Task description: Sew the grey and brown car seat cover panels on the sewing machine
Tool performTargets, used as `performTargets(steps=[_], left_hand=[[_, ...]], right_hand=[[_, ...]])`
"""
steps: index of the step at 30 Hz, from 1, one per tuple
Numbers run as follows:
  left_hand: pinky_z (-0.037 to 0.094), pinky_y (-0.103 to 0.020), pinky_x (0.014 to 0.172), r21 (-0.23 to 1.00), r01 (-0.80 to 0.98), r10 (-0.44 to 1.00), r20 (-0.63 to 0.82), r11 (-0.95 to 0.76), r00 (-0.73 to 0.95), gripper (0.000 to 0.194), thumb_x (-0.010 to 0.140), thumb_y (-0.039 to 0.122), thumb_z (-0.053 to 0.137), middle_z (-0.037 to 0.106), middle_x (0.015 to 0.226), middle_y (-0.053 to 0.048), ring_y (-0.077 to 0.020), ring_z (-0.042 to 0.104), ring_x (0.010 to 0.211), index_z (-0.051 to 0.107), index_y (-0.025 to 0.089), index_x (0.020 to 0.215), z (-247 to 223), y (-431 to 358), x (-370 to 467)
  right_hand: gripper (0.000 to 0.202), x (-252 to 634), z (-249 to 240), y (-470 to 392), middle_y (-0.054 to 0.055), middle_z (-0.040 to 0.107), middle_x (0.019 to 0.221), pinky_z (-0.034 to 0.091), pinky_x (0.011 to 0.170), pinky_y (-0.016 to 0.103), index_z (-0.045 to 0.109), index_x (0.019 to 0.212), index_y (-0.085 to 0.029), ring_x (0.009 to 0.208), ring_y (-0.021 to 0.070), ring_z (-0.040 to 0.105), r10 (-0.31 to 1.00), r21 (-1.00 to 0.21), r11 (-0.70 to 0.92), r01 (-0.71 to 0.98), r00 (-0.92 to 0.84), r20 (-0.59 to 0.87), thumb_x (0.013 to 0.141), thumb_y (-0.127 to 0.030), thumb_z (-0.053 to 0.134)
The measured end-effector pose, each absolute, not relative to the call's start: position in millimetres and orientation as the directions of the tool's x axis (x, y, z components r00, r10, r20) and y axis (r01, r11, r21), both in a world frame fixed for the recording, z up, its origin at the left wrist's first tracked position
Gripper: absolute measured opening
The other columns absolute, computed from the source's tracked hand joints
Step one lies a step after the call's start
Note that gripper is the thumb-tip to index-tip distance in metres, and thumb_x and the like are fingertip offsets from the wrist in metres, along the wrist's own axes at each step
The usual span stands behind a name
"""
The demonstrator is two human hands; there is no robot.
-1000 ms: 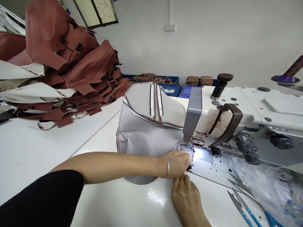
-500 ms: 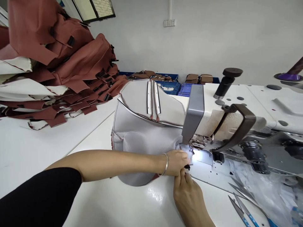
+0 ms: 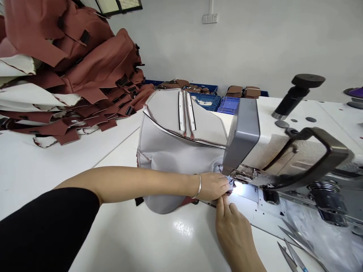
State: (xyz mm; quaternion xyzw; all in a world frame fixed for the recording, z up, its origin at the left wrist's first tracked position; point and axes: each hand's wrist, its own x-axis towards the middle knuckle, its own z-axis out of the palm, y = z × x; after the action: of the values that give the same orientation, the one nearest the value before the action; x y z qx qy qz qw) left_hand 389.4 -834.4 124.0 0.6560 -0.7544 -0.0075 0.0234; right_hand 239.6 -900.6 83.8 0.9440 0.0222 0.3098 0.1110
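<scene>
A grey cover piece [image 3: 181, 155] with red-brown edges and two white strips lies on the white table, its right end under the head of the sewing machine [image 3: 241, 132]. My left hand [image 3: 213, 186], with a silver bangle at the wrist, presses on the cover's right edge beside the lit needle area. Just below it, my right hand [image 3: 231, 219] has its fingers together at the same edge, touching the left fingertips. A small dark red bit of material shows at the fingertips. What the right fingers pinch is mostly hidden.
Red-brown cut pieces [image 3: 93, 75] are heaped at the left. Blue crates [image 3: 208, 102] stand behind the table [image 3: 119, 241] by the wall. Scissors [image 3: 295, 253] and clear plastic [image 3: 320, 234] lie at the lower right. The machine's dark curved handle [image 3: 320, 162] juts out at the right.
The cover's edge has shifted at the needle area, and a dark red bit now shows where a black one was. Both hands remain at the edge, slightly higher in view. The camera view has shifted.
</scene>
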Motion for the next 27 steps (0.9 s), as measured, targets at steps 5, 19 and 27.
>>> performTargets(steps=[5,19,27], left_hand=[[0.04,-0.03,0.068,-0.035,-0.99,-0.985,0.1,0.134,-0.137,0.028,0.093,0.022,0.034,0.062,0.083,-0.008,-0.0177,0.054,0.077,0.055,0.016,0.111,120,-826,387],[0.043,-0.024,0.077,0.33,-0.924,-0.981,-0.064,-0.194,0.183,0.018,0.089,0.017,0.047,0.067,0.104,-0.002,-0.0138,0.062,0.092,0.06,0.016,0.102,123,-845,384],[0.042,-0.027,0.064,0.245,-0.938,-0.964,-0.166,-0.245,0.208,0.013,0.089,0.021,0.046,0.065,0.088,-0.003,-0.0154,0.061,0.077,0.058,0.015,0.093,134,-848,375]], right_hand=[[0.032,240,84,-897,0.017,0.06,0.073,0.039,0.038,0.028,0.057,0.093,0.0,0.053,0.0187,0.046,0.124,0.242,-0.97,-0.023,0.808,0.575,0.071,0.007,0.034],[0.042,237,80,-892,0.031,0.056,0.111,0.043,0.042,0.029,0.052,0.11,0.006,0.063,0.0197,0.054,0.072,0.213,-0.976,-0.048,0.851,0.521,0.07,0.008,0.038],[0.037,236,79,-892,0.022,0.062,0.097,0.047,0.05,0.029,0.057,0.104,0.001,0.068,0.0198,0.053,0.075,0.242,-0.969,-0.058,0.861,0.503,0.073,0.006,0.038]])
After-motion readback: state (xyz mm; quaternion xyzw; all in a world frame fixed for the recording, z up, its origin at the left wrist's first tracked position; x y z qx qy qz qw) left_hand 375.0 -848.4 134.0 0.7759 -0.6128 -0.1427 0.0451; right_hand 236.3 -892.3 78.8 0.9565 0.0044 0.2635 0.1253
